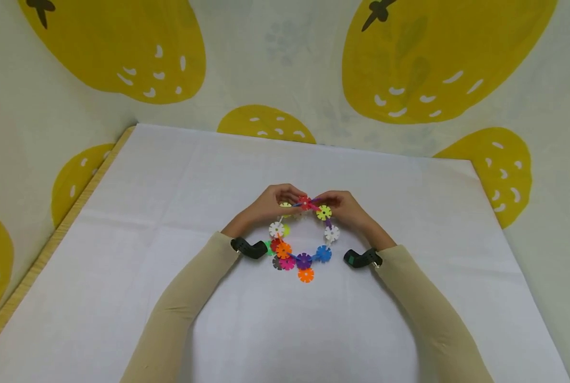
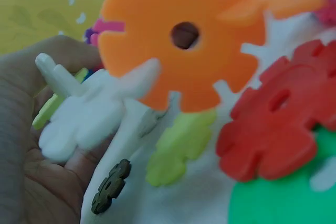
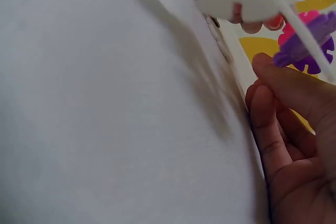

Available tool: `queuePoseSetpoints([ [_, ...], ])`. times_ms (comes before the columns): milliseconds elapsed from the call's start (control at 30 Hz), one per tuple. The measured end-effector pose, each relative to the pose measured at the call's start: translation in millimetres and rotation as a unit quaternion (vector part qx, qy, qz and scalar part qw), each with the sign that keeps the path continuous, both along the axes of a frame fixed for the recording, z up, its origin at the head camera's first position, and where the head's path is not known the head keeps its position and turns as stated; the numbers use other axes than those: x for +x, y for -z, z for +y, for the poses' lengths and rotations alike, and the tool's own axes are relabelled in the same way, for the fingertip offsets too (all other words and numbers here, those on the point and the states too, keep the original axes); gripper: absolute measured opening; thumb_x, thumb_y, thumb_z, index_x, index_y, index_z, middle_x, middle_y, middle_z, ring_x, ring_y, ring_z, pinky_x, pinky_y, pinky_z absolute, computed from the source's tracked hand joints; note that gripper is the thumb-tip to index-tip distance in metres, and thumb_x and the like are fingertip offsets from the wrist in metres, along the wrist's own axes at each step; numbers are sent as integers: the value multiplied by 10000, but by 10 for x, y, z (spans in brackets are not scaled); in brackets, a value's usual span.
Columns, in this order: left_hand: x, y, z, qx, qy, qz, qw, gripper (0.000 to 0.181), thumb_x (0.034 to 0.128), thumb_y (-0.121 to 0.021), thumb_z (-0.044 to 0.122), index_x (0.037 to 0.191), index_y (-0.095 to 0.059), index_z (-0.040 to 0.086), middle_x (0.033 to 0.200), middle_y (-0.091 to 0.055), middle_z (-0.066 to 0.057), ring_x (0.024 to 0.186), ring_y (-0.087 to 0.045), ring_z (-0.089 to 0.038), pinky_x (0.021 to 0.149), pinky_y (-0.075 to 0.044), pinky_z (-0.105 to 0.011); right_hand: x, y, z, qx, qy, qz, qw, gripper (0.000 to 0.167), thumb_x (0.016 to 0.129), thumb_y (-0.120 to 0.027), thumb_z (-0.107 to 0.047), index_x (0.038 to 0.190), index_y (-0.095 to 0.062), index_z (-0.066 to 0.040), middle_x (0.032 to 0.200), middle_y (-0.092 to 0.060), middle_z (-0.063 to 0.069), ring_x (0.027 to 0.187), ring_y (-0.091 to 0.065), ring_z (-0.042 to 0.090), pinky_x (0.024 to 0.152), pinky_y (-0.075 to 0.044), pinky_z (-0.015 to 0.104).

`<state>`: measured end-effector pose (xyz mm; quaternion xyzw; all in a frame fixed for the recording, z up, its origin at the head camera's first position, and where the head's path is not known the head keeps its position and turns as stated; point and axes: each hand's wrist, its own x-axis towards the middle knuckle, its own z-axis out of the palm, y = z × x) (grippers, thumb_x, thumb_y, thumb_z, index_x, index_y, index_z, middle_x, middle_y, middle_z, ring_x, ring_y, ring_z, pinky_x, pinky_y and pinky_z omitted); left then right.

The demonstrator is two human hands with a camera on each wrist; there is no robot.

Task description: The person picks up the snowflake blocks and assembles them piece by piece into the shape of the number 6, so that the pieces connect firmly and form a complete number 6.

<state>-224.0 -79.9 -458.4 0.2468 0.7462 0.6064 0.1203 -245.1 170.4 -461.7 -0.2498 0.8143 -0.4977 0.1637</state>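
Notched plastic flower discs in several colours are slotted into a ring (image 1: 323, 254), held over the white-covered table. My left hand (image 1: 270, 203) grips its far left part, next to a yellow-green disc and the red disc (image 1: 305, 202). On the far right, my right hand (image 1: 344, 206) pinches the ring near a yellow disc (image 1: 324, 213); a purple disc (image 3: 307, 40) shows close to its thumb. In the left wrist view an orange disc (image 2: 136, 66) and a white disc (image 2: 84, 116) partly cover the left hand. The fingers hide the exact grip points.
Near the ring's front are an orange disc (image 1: 306, 275), a magenta disc (image 1: 287, 263) and a green disc (image 1: 268, 247). A dark grey disc (image 2: 111, 186) lies on the white cloth (image 1: 285, 330). Fruit-patterned fabric (image 1: 285, 64) hangs behind the table.
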Motion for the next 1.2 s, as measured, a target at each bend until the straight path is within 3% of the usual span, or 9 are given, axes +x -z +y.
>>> queuePoseSetpoints([
  [100, -7, 11, -17, 116, 228, 0, 9997, 345, 846, -744, 27, 1172, -640, -21, 1066, -684, -135, 952, -656, -196, 897, -506, -308, 6, -51, -56, 85, -184, 117, 9997, 250, 897, -588, 106, 1136, -655, 93, 1121, -657, 247, 991, -620, 291, 823, -487, 173],
  [367, -3, -2, -39, 315, 675, 80, 9972, 318, 845, -710, -44, 1152, -628, -64, 1032, -690, -138, 910, -652, -165, 877, -523, -318, 69, -356, -191, 103, -955, 505, 9941, 227, 858, -591, 167, 1081, -631, 159, 1087, -630, 302, 960, -586, 319, 812, -478, 214],
  [600, 7, -2, -32, 342, 854, 67, 9957, 321, 841, -708, -53, 1149, -620, -80, 1037, -683, -154, 901, -651, -160, 878, -522, -316, -104, -124, -197, 73, -1226, 558, 9909, 221, 841, -653, 143, 1058, -661, 99, 1018, -624, 191, 762, -462, 197, 677, -382, 234],
  [800, 5, 30, -29, 321, 863, 146, 9956, 307, 842, -705, -57, 1135, -617, -74, 1030, -684, -145, 901, -649, -153, 869, -525, -318, -173, -26, -235, -21, -1494, 776, 9857, 183, 828, -664, 145, 1005, -683, 105, 1038, -588, 213, 703, -418, 178, 639, -358, 245],
  [967, 6, 30, -19, 322, 871, 196, 9955, 309, 839, -701, -57, 1136, -617, -75, 1027, -683, -146, 897, -652, -166, 869, -528, -331, -151, -51, -249, 329, -1408, 824, 9861, 159, 823, -671, 143, 970, -696, 90, 1066, -567, 207, 763, -433, 210, 676, -372, 253],
  [1200, 24, 2, -26, 246, 829, 128, 9962, 342, 839, -707, -52, 1168, -616, -75, 1033, -677, -147, 912, -643, -169, 881, -521, -321, -104, -62, -168, 504, -886, 632, 9928, 225, 837, -698, 81, 1057, -663, 48, 1001, -617, 175, 807, -483, 218, 708, -403, 235],
])
